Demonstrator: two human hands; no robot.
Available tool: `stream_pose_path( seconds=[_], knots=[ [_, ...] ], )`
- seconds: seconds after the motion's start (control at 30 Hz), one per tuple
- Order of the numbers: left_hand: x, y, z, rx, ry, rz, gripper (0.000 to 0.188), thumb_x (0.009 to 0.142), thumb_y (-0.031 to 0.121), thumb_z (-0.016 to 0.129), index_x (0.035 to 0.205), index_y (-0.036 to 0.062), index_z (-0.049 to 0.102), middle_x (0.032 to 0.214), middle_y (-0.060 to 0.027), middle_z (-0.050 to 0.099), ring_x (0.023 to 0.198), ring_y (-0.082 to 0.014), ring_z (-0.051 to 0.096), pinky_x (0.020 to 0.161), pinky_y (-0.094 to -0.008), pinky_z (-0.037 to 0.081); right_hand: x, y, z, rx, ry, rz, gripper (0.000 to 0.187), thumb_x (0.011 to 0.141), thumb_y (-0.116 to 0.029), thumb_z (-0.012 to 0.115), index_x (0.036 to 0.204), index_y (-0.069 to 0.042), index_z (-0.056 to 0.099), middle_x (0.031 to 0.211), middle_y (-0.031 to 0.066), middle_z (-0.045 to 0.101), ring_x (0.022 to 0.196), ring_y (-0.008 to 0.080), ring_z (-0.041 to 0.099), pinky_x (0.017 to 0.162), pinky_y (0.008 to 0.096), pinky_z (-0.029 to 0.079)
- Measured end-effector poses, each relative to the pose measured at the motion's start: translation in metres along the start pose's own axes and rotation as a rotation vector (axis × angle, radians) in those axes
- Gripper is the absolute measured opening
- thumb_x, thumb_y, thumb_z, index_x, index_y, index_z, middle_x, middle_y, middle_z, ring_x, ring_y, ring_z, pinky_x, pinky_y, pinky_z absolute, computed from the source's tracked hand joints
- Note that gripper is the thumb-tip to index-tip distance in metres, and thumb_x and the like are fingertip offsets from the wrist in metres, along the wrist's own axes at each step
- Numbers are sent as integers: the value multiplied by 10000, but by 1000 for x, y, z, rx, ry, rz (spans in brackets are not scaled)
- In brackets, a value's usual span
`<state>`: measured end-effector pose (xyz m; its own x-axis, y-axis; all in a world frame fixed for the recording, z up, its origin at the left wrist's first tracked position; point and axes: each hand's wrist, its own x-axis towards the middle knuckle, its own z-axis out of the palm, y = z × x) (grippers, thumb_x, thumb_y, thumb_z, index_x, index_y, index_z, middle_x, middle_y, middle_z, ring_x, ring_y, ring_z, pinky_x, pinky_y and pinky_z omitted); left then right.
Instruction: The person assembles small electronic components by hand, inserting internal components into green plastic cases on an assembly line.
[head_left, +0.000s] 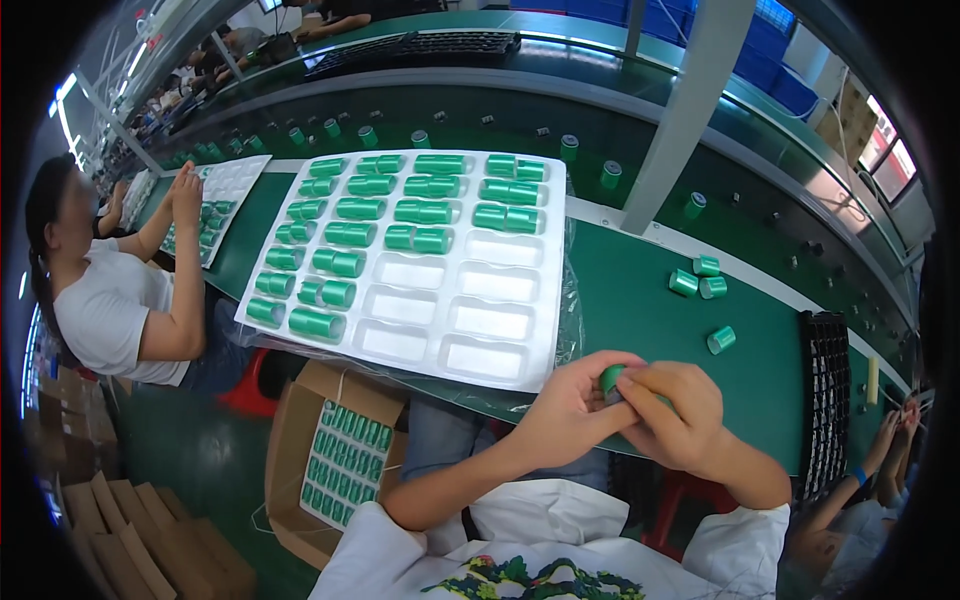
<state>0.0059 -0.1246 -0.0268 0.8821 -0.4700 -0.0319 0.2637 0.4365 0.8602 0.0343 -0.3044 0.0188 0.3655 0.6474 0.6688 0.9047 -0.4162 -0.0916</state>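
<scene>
Cylinder (612,377), green: grasped in the fingers of the left hand (570,402) and the right hand (682,408), beside the near right corner of the tray (547,295). Right of the tray: four loose cylinders (683,283); farther right, a black rack (825,390). Below the tray, toward the left: a carton (290,440).

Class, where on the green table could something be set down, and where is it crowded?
Bare table lies between white tray and loose cylinders, and from those to the black rack. Seven pockets are free. Crowded: the tray's left half; hands cover part of the near edge.
</scene>
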Motion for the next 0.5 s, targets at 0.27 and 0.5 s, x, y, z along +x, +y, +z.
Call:
stream_pose_path(
  seconds=[0.27, 0.5],
  knots=[
    [-17, 108, -65, 1270, 502, 376, 514, 868, -3, 611, 1368, 64, 513, 1351, -172, 535, 1141, -276, 588, 863, -341, 529, 6, 163, -20, 85, 247, 692, 547, 794, -77, 741, 1309, -33, 561, 1080, 134, 693, 926, 198, 671, 844, 326, 531],
    [-28, 115, -174, 1939, 684, 252, 367, 875, 38, 572, 1240, 5, 592, 1337, -208, 528, 1150, -385, 537, 1009, -446, 411, -68, 289, 2, -374, -85, 893, 560, 769, -247, 770, 1253, -35, 584, 984, 196, 706, 919, 368, 680, 857, 435, 530]
  ],
)
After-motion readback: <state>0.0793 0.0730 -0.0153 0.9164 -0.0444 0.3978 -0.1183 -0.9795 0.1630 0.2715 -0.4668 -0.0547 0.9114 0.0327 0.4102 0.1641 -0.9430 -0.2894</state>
